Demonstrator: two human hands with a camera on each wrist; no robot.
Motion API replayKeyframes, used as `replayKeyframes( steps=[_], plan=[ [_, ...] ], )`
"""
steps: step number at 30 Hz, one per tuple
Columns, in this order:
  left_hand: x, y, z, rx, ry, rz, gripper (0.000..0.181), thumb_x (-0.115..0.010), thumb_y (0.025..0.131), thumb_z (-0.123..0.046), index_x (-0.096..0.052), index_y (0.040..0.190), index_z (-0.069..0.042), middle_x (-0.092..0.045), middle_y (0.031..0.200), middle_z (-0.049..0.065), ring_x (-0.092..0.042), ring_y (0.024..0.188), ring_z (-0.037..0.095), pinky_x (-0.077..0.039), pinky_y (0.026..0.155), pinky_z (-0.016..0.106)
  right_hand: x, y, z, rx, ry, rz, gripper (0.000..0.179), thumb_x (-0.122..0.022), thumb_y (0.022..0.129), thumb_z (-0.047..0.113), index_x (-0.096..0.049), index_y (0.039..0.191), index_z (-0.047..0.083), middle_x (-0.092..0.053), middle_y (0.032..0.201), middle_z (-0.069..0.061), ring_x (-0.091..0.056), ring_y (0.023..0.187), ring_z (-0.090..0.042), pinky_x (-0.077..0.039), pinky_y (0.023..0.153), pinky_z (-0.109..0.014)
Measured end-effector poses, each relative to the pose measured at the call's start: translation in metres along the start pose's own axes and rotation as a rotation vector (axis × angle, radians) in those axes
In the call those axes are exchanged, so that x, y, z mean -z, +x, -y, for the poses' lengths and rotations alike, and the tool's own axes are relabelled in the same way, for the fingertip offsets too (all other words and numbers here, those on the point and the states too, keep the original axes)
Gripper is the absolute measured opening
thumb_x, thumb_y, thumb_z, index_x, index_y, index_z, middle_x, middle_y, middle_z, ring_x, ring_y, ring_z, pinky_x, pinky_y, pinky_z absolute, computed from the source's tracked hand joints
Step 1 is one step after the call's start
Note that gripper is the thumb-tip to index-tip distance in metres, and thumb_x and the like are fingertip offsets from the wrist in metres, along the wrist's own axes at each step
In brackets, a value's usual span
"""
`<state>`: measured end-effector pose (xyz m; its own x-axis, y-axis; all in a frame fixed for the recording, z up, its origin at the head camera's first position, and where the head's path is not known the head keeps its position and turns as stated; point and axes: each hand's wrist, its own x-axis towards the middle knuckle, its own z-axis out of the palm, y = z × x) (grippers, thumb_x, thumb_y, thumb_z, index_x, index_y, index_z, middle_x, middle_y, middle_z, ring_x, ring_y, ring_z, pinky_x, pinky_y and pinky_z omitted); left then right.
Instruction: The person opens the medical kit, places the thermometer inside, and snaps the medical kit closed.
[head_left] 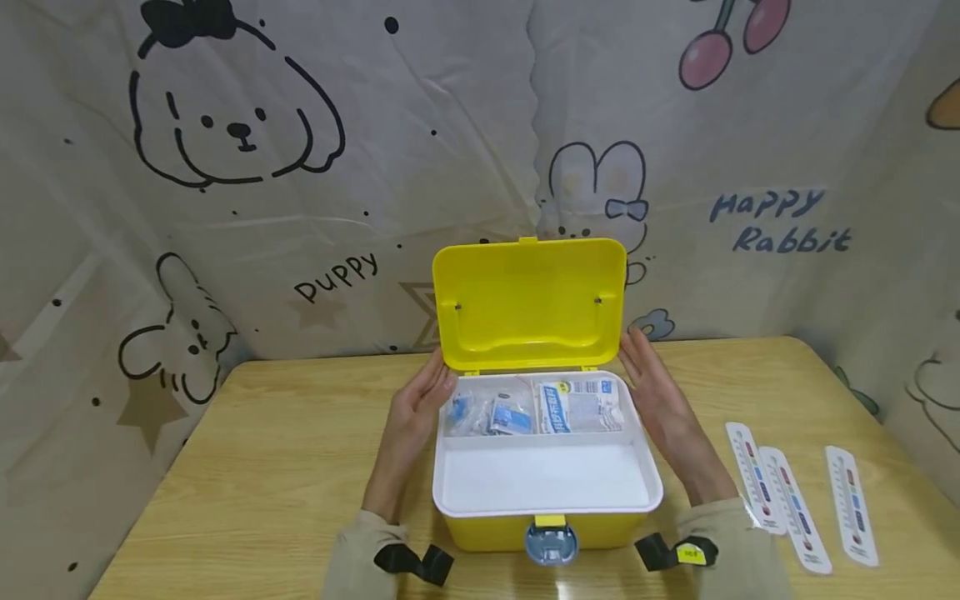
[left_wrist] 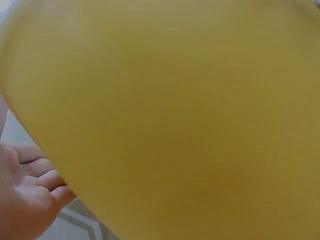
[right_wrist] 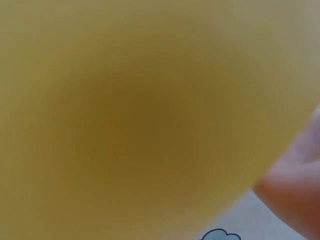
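A yellow storage box (head_left: 480, 533) stands on the table with its lid (head_left: 528, 300) raised and leaning back. Inside it sits a white tray (head_left: 547, 479); its rear compartments hold a clear bag with a blue-and-white packet (head_left: 512, 418) and a blue-labelled white packet (head_left: 581, 407). A grey latch (head_left: 551, 543) hangs at the front. My left hand (head_left: 412, 412) lies along the box's left side, fingers extended near the hinge corner. Along the right side, my right hand (head_left: 667, 408) does the same. The blurred yellow wall (left_wrist: 175, 100) fills most of both wrist views, hiding the contact.
Three white strips with printed scales lie right of the box: a left strip (head_left: 756, 479), a middle strip (head_left: 795, 508) overlapping it, and a right strip (head_left: 851, 506) apart. Behind the wooden table (head_left: 300, 467) hangs a printed cloth (head_left: 435, 183).
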<state>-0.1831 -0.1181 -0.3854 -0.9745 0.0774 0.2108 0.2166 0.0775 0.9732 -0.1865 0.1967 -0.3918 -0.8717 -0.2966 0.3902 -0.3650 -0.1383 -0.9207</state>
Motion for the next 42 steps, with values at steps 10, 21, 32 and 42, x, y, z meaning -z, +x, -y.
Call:
replayKeyframes(
  steps=[10, 21, 32, 42],
  plan=[
    [0.008, 0.01, -0.008, -0.029, 0.061, 0.031, 0.061, -0.049, 0.101, -0.035, -0.032, 0.148, 0.001, -0.033, 0.153, 0.011, -0.03, 0.141, 0.021, -0.025, 0.115, 0.038, 0.004, 0.009, 0.016, -0.102, 0.066, 0.024, 0.068, -0.034, 0.104, 0.034, 0.005, 0.156, 0.013, 0.001, 0.162, -0.013, -0.001, 0.147, -0.034, -0.019, 0.117, -0.032],
    [0.006, 0.008, 0.0, 0.011, 0.03, 0.039, 0.062, -0.047, 0.101, -0.037, -0.031, 0.149, 0.0, -0.031, 0.155, 0.009, -0.026, 0.143, 0.021, -0.023, 0.115, 0.042, 0.006, 0.013, 0.011, -0.181, 0.003, 0.025, 0.065, -0.032, 0.106, 0.028, 0.005, 0.155, 0.011, 0.001, 0.162, -0.015, -0.003, 0.147, -0.033, -0.018, 0.117, -0.037],
    [0.001, 0.01, 0.002, 0.051, 0.009, 0.053, 0.057, -0.047, 0.101, -0.034, -0.033, 0.149, -0.006, -0.033, 0.154, 0.002, -0.028, 0.142, 0.018, -0.026, 0.114, 0.043, 0.008, 0.011, 0.007, -0.224, 0.003, 0.012, 0.068, -0.035, 0.105, 0.033, 0.006, 0.156, 0.013, 0.001, 0.162, -0.012, 0.001, 0.147, -0.032, 0.0, 0.114, -0.058],
    [-0.002, 0.005, 0.007, 0.097, 0.168, -0.009, 0.065, -0.054, 0.098, -0.039, -0.034, 0.147, -0.003, -0.036, 0.151, 0.008, -0.032, 0.14, 0.025, -0.027, 0.113, 0.043, 0.008, 0.01, -0.007, -0.241, -0.018, 0.026, 0.066, -0.034, 0.104, 0.031, 0.003, 0.156, 0.014, 0.002, 0.162, -0.011, -0.003, 0.147, -0.032, -0.007, 0.116, -0.053]
  ],
)
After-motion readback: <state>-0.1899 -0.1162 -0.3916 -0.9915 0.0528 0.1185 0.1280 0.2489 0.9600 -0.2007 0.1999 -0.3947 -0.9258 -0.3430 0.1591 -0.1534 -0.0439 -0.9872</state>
